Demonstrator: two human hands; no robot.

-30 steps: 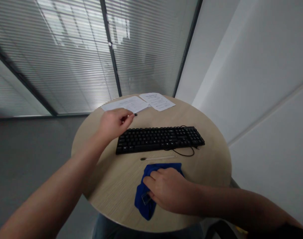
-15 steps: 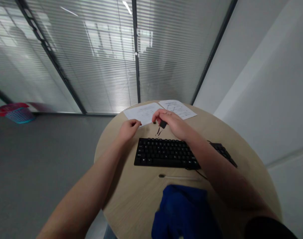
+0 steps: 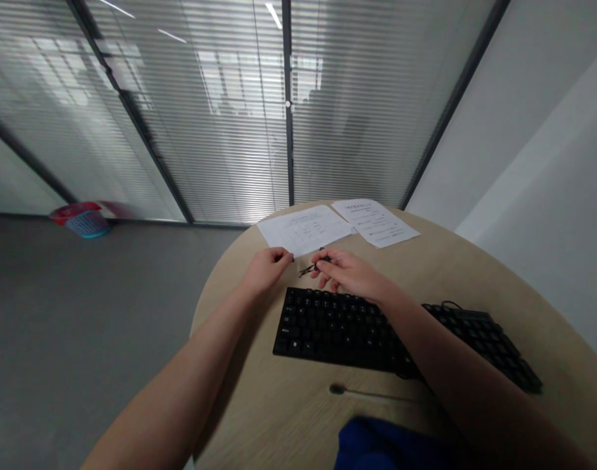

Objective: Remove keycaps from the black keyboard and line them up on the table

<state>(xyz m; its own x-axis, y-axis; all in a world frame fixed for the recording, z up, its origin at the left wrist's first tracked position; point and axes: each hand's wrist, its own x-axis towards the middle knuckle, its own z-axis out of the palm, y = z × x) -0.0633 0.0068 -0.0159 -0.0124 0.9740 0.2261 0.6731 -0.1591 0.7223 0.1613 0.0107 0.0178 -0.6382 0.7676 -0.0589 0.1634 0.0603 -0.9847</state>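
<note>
My right hand [image 3: 350,271] is closed round a small keycap puller [image 3: 306,269], its dark handle between the fingers and its thin prongs pointing left. My left hand [image 3: 268,269] is closed in a pinch just left of the prongs. A tiny dark bit shows at its fingertips, too small to name. Below both hands lies a black keyboard [image 3: 338,329], partly covered by my right forearm. A small dark spot above the right fingers is too small to make out.
Two printed sheets, a left sheet [image 3: 308,228] and a right sheet [image 3: 377,222], lie at the round table's [image 3: 249,418] far edge. A thin stick with a dark oval end [image 3: 336,389] lies nearer me, by blue cloth [image 3: 377,447]. A red-and-blue basket [image 3: 87,222] stands on the floor.
My right hand has come down and turned, so the puller's prongs swung from pointing down to pointing left, towards my left hand. The view has shifted; my left hand stays pinched.
</note>
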